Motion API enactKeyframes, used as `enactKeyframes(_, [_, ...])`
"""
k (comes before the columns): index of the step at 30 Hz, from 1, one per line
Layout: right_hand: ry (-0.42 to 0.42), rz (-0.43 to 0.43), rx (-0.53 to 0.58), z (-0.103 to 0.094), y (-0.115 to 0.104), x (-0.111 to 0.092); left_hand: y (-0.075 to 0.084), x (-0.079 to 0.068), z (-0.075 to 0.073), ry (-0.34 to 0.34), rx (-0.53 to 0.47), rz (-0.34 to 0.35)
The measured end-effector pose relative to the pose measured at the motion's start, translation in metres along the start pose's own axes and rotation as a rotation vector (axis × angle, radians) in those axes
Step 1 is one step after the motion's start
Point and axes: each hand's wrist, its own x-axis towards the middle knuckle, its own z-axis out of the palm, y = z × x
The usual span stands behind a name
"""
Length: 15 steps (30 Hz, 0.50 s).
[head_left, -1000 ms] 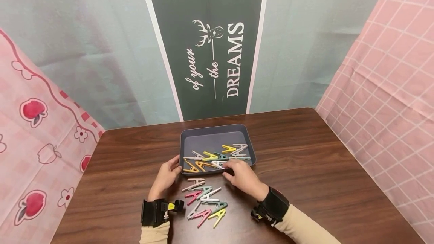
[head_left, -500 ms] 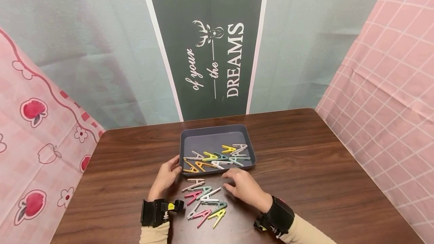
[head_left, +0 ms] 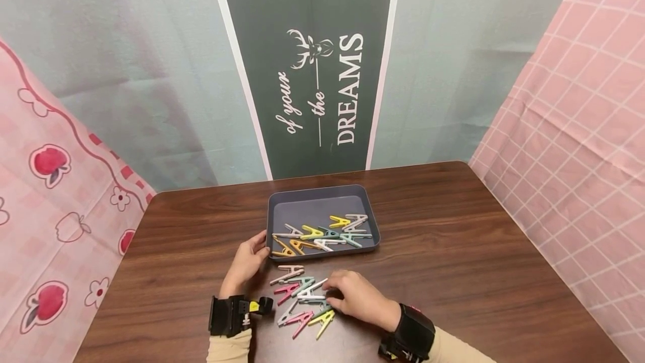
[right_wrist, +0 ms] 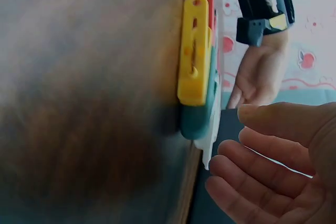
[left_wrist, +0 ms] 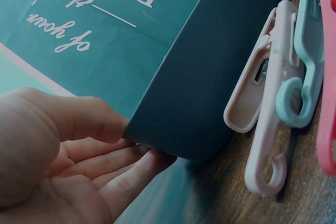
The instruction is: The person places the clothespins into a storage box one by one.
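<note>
Left grip (head_left: 247,261): pinching, thumb and fingers at the near left corner of the tray (head_left: 312,206); fingertips reached beneath the base. Probable reason: to steady the tray against sliding.

Right grip (head_left: 356,296): loosely spread, thumb apart from the fingers, nothing held. Placed at the right side of the loose pile, nearest the white clip (head_left: 309,292) and the green clip (head_left: 322,307); contact could not be told.

Tray: one, dark, set on the tabletop (head_left: 428,212) near its far edge. Clips lay mostly along the tray's near edge, orange clip (head_left: 304,246) by the near left corner, mint clip (head_left: 356,238) toward the near right; seemingly set down from the near side.

Loose clips: pile just off the tray's near edge, beige clip (head_left: 287,277) closest, yellow clip (head_left: 325,324) farther out; apparently so placed for easy reach.
</note>
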Motion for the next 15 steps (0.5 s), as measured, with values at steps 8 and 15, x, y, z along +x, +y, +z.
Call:
enactKeyframes(8, [-0.029, -0.015, -0.021, 0.0036, -0.0029, -0.0026, 0.0004, 0.0000, -0.0011, -0.006, 0.002, -0.008])
enactKeyframes(15, [-0.039, -0.049, -0.028, 0.0100, -0.0062, -0.0053, -0.0007, 0.0002, -0.0006, -0.006, 0.002, -0.016])
